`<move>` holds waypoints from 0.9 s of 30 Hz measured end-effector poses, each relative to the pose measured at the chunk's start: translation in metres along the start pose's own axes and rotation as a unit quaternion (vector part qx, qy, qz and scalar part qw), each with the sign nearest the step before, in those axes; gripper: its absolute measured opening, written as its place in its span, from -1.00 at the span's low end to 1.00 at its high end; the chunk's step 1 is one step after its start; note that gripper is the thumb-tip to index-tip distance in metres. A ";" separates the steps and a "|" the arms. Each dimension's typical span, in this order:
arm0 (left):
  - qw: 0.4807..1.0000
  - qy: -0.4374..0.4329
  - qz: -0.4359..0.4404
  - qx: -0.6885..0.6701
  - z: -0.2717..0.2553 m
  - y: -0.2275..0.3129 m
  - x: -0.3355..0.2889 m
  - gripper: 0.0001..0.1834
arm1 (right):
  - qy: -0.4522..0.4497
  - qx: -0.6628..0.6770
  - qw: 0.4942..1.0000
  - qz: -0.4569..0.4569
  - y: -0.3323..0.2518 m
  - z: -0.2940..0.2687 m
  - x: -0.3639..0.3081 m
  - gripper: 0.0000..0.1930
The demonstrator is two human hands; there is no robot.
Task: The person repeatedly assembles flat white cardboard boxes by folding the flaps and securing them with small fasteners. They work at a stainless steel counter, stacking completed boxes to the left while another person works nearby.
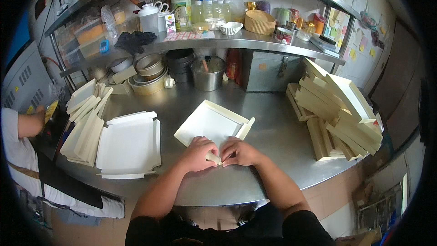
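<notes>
A shallow cardboard tray [207, 125], white inside with pale cream walls, lies turned at an angle on the steel table in front of me. Its far and left walls stand up, and a flap juts out at its right corner. My left hand [199, 152] is closed on the near corner, its fingers wrapped round the cardboard edge. Right beside it, my right hand [237, 151] pinches the same corner, so both sets of fingertips nearly meet. The folded cardboard between them is mostly hidden. To the left lies a flatter cardboard blank [129, 146] with its edge flaps partly raised.
Folded cardboard trays lean in a stack [83, 139] at the left; a taller, uneven pile [339, 114] stands at the right. Pots [208, 74] and a grey metal box [273, 72] line the back under a loaded steel shelf [200, 43]. Another person [27, 155] stands at far left.
</notes>
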State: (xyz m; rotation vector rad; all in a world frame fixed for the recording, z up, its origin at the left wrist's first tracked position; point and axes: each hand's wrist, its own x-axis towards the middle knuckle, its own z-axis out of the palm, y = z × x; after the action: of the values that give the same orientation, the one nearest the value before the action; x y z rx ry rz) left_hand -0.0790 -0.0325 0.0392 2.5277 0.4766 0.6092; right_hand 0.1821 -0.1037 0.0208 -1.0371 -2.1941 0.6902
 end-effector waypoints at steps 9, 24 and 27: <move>0.990 -0.086 -0.073 -0.083 0.006 0.004 0.002 -0.64 | -0.004 -0.035 0.994 0.103 -0.004 0.008 0.001 -0.57; 0.986 -0.163 -0.022 0.027 -0.002 -0.001 0.015 -0.66 | 0.005 -0.002 1.000 0.010 0.001 0.003 0.001 -0.73; 0.988 -0.146 -0.040 0.011 0.000 -0.001 0.013 -0.59 | 0.034 -0.010 0.999 0.011 0.000 0.003 0.000 -0.74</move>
State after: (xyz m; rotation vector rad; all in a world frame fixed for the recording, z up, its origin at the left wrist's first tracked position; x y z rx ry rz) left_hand -0.0683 -0.0261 0.0424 2.5478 0.4756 0.1984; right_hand 0.1798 -0.1047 0.0189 -1.0802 -2.1385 0.6361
